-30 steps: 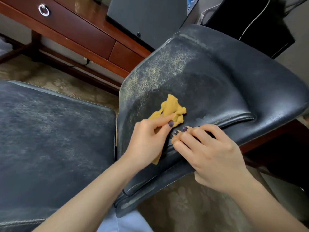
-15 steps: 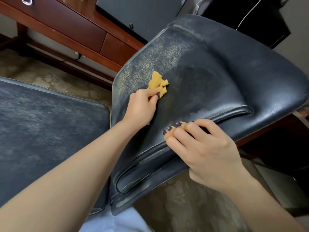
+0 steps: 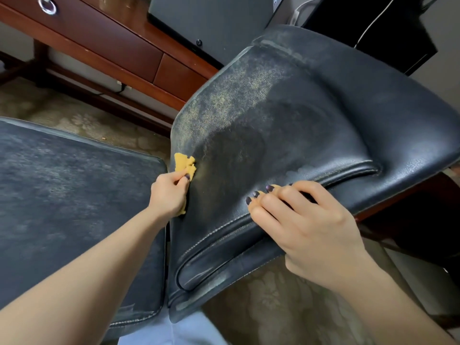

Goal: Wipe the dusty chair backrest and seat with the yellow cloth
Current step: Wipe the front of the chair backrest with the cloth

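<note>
Our left hand (image 3: 171, 192) has slid the yellow cloth (image 3: 183, 161), bunched in its fingers, out to the side edge of the backrest (image 3: 286, 125), by the seat (image 3: 62, 183). Our right hand (image 3: 306, 220) curls over the backrest's rim, holding it. The middle looks cleaner; the dusty corner and the seat still wait.

Seat (image 3: 74, 195): on the left, just beside the backrest.
Backrest (image 3: 298, 135): right of the seat, tilted, reaching away toward the desk.
Cloth (image 3: 184, 161): on the backrest's left edge, near the seat's far right corner.
Left hand (image 3: 169, 192): on the cloth, over the gap between seat and backrest.
Right hand (image 3: 306, 225): curled over the backrest's near edge, right of the left hand and apart from it.
Desk (image 3: 124, 53): behind seat and backrest, top left.
Floor (image 3: 273, 307): beneath everything, showing between seat and desk.
</note>
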Available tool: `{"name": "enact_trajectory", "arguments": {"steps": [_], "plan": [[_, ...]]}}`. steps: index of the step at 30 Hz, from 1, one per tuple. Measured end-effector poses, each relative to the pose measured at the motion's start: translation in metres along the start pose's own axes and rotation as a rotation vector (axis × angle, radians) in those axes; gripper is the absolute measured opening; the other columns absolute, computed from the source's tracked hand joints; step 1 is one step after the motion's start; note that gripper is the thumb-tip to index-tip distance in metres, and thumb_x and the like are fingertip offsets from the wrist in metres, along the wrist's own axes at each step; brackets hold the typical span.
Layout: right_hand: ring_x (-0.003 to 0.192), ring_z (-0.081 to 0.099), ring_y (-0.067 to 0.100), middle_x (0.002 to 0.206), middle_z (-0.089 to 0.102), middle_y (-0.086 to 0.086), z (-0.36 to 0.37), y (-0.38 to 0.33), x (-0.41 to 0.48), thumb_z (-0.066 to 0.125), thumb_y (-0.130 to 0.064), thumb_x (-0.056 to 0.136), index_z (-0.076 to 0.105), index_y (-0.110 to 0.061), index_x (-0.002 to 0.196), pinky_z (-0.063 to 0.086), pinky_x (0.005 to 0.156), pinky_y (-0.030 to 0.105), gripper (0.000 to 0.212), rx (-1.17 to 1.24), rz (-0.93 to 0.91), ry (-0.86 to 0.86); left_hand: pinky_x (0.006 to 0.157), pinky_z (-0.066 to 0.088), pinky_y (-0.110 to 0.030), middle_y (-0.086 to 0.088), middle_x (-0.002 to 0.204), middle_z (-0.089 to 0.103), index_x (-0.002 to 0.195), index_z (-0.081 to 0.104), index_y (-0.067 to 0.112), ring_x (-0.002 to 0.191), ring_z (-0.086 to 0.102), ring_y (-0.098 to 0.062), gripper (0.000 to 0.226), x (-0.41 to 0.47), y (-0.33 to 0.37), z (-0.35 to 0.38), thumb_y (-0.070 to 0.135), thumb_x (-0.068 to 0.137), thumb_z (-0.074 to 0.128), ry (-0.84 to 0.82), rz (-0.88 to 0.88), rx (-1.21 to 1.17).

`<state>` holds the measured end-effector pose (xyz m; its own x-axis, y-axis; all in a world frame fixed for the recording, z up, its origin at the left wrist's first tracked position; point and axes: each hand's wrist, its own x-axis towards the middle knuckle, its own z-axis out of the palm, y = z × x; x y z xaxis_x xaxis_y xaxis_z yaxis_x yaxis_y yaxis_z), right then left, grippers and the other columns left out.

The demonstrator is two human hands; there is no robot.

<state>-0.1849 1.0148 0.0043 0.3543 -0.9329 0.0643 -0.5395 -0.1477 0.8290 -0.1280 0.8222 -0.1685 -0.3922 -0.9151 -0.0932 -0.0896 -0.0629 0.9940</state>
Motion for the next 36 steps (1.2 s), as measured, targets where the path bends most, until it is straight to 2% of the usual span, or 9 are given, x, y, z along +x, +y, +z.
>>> {"name": "enact_trajectory", "arguments": {"steps": [4,6,11,17,20,24,26,32,36], "plan": [[0.09,0.049,0.022,0.089,0.053,-0.001,-0.001,0.0,0.0,0.06,-0.001,0.064,0.058,-0.015,0.096,0.037,0.084,0.032,0.035,-0.013,0.001,-0.001,0.057,0.03,-0.028,0.005,0.055,0.043,0.063,0.058,0.012,0.066,0.039,-0.015,0.036,-0.017,-0.032,-0.002,0.022,0.096,0.05,-0.016,-0.135,-0.099],[0.091,0.047,0.022,0.09,0.053,0.0,-0.001,0.0,0.0,0.059,-0.001,0.064,0.057,-0.014,0.097,0.037,0.084,0.033,0.035,-0.012,0.001,0.004,0.058,0.032,-0.027,0.007,0.055,0.046,0.071,0.065,0.007,0.065,0.04,-0.015,0.033,-0.03,-0.047,-0.002,0.026,0.096,0.052,-0.036,-0.202,-0.193],[0.092,0.046,0.023,0.091,0.054,0.0,-0.003,0.0,0.0,0.053,0.001,0.064,0.058,-0.014,0.097,0.036,0.085,0.033,0.037,-0.007,0.002,-0.005,0.084,0.049,-0.038,-0.004,0.09,0.073,0.09,0.073,0.024,0.085,0.062,-0.022,0.038,-0.066,-0.068,-0.005,0.053,0.078,0.052,-0.102,-0.279,-0.343],[0.092,0.045,0.024,0.091,0.056,0.0,-0.004,0.0,-0.001,0.047,0.0,0.065,0.059,-0.014,0.098,0.036,0.084,0.034,0.038,-0.007,0.005,0.003,0.096,0.048,-0.038,0.012,0.094,0.073,0.098,0.074,0.032,0.097,0.065,-0.012,0.021,-0.111,-0.049,-0.016,0.031,0.096,0.054,-0.056,-0.277,-0.459],[0.09,0.05,0.024,0.092,0.058,0.001,-0.004,0.001,-0.001,0.046,0.0,0.064,0.059,-0.014,0.098,0.036,0.084,0.035,0.039,-0.004,0.003,-0.001,0.096,0.047,-0.031,0.016,0.097,0.072,0.109,0.071,0.027,0.101,0.063,-0.007,0.021,-0.129,-0.028,-0.023,0.027,0.094,0.056,-0.048,-0.205,-0.501],[0.085,0.054,0.025,0.091,0.057,0.001,-0.003,0.001,-0.002,0.046,0.0,0.063,0.059,-0.014,0.097,0.036,0.084,0.034,0.039,0.022,0.007,0.002,0.086,0.046,-0.017,0.024,0.09,0.07,0.087,0.069,0.047,0.092,0.062,0.005,0.026,-0.145,0.001,-0.027,0.024,0.092,0.058,-0.087,-0.04,-0.457],[0.085,0.052,0.025,0.091,0.057,0.001,-0.003,0.001,-0.002,0.045,0.001,0.063,0.059,-0.014,0.097,0.036,0.085,0.034,0.039,0.032,0.009,0.014,0.083,0.045,-0.012,0.027,0.091,0.069,0.091,0.066,0.05,0.092,0.061,0.009,0.027,-0.15,0.013,-0.025,0.024,0.091,0.059,-0.111,0.05,-0.404],[0.1,0.053,0.025,0.117,0.059,0.002,0.002,0.005,-0.007,0.039,-0.002,0.07,0.058,-0.011,0.112,0.035,0.088,0.035,0.047,0.046,-0.069,0.054,0.072,0.044,-0.012,0.015,0.091,0.073,0.084,0.063,0.061,0.075,0.057,0.005,0.047,-0.147,0.045,-0.023,0.016,0.092,0.058,-0.14,0.33,-0.292],[0.108,0.046,0.025,0.124,0.054,0.006,0.006,0.006,-0.015,0.031,-0.002,0.078,0.05,-0.007,0.123,0.033,0.094,0.036,0.049,0.038,-0.04,0.14,0.081,0.045,-0.01,0.021,0.101,0.07,0.106,0.068,0.038,0.093,0.059,0.009,0.028,-0.134,0.069,-0.021,0.015,0.094,0.056,-0.224,0.436,-0.273]]}}
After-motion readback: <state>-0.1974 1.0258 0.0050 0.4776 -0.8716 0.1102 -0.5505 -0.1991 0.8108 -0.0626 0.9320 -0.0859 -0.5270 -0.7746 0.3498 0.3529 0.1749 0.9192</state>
